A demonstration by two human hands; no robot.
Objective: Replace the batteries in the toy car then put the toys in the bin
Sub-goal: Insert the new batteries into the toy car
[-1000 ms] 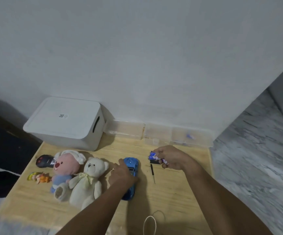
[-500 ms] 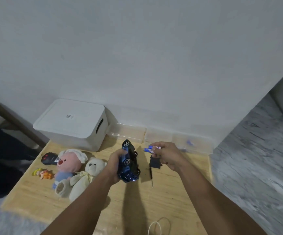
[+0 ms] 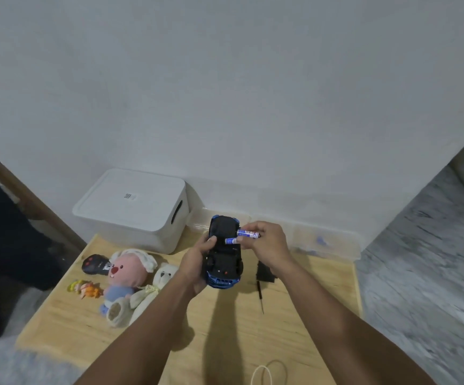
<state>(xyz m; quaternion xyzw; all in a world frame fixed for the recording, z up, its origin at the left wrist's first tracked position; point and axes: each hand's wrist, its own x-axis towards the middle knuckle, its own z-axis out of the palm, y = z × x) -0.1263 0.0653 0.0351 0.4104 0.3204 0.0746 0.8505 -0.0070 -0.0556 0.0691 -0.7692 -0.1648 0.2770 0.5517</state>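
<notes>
Overhead, left hand (image 3: pixel 197 262) cradles car (image 3: pixel 224 254) (underside up); right hand (image 3: pixel 267 243) pinches batteries (image 3: pixel 246 236)

Left of the screwdriver (image 3: pixel 260 296), past the raised car (image 3: pixel 224 255), plush toys (image 3: pixel 131 276) crowd the table (image 3: pixel 225 343); behind them the lidded bin (image 3: pixel 133 209) blocks the wall side. Nearer than the screwdriver, bare wood lies open.

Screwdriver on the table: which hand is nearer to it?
Right. The right hand hovers just above the screwdriver; the left hand, gripping the toy car, sits farther left.
</notes>
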